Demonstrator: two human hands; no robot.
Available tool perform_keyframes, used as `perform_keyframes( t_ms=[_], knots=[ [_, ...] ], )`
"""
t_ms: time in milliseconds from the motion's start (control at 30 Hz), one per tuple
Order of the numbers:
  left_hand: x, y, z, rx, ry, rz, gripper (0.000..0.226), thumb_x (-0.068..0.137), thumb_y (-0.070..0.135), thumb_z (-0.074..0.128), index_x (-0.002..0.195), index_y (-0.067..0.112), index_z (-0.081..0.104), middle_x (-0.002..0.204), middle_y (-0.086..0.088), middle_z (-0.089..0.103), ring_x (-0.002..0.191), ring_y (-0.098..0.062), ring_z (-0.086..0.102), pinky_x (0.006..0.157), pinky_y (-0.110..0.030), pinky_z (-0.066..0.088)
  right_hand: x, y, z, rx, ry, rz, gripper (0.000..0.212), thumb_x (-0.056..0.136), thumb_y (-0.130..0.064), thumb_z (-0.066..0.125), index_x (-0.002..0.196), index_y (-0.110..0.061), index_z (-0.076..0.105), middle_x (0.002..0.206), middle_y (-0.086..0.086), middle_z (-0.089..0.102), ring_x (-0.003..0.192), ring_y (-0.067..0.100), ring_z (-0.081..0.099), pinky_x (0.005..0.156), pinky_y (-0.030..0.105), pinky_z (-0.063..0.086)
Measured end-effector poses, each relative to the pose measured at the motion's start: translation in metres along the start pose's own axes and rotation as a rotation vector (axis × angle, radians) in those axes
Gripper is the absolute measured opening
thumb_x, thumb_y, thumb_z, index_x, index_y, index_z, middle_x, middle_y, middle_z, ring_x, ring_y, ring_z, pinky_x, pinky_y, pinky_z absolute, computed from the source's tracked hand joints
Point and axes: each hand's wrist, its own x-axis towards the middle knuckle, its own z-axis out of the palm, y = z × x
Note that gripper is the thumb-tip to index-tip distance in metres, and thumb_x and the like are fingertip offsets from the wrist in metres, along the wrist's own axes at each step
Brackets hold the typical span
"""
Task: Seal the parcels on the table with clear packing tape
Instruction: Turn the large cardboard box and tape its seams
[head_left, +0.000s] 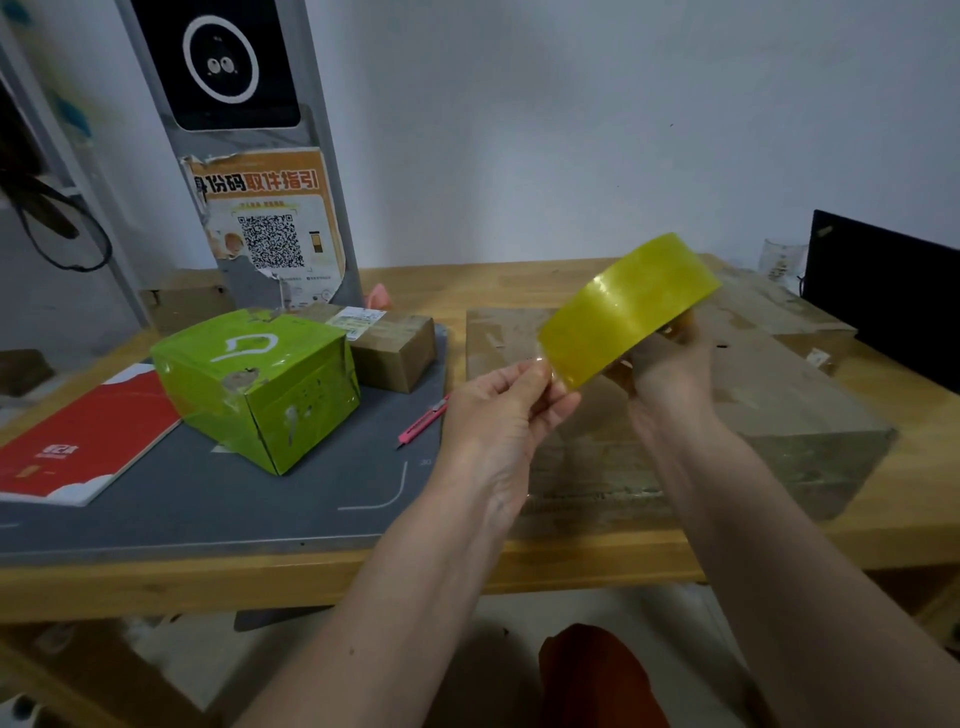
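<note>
tape roll (631, 306) held above large cardboard parcel (675, 415) | right hand (670, 364) fingers curled round roll | left hand (498, 410) fingers pinch tape's free end | green parcel (260, 384) left of cardboard parcel, on tabletop (883, 530)

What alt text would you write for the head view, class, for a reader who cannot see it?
Two hands hold a yellowish tape roll above a large cardboard parcel: the right hand grips the roll, the left hand pinches its loose end. A green box and pink cutter lie left.
</note>
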Motion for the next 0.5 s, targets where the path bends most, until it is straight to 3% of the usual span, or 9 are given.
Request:
perform_keyframes(
  t_ms=[133,267,400,500],
  knots=[
    [0.000,0.001,-0.005,0.017,-0.012,-0.001,0.020,0.097,0.001,0.056,0.080,-0.001,0.064,0.068,-0.007,0.059,0.065,-0.012,0.060,0.068,-0.023,0.060,0.005,0.002,-0.003,-0.014,0.068,0.008,0.026,0.085,0.014,0.051,0.091,-0.010,0.057,0.075,0.008,0.060,0.069,0.024,0.060,0.061,0.037,0.054],
    [0.002,0.010,-0.010,-0.010,-0.054,-0.060,0.011,0.096,-0.001,0.055,0.088,-0.004,0.062,0.072,-0.010,0.059,0.066,-0.014,0.060,0.068,-0.027,0.061,0.009,-0.002,-0.004,-0.069,0.105,-0.068,0.028,0.084,0.011,0.060,0.093,-0.016,0.060,0.081,0.003,0.065,0.078,0.020,0.067,0.067,0.036,0.057],
    [0.009,0.015,-0.008,-0.037,-0.029,-0.079,0.001,0.094,0.001,0.060,0.094,0.000,0.060,0.074,-0.008,0.056,0.067,-0.014,0.055,0.062,-0.024,0.059,0.007,-0.008,-0.001,-0.066,0.115,-0.125,0.021,0.088,0.009,0.058,0.090,-0.013,0.059,0.075,-0.005,0.062,0.063,-0.002,0.061,0.055,0.016,0.049],
    [0.018,0.019,-0.006,0.016,-0.007,-0.038,0.004,0.095,0.000,0.059,0.093,0.002,0.056,0.075,-0.008,0.053,0.065,-0.012,0.052,0.057,-0.020,0.056,0.005,-0.013,0.003,-0.042,0.078,-0.120,0.035,0.087,0.011,0.049,0.070,-0.019,0.055,0.068,-0.005,0.055,0.063,0.006,0.055,0.063,0.024,0.045]
  ],
)
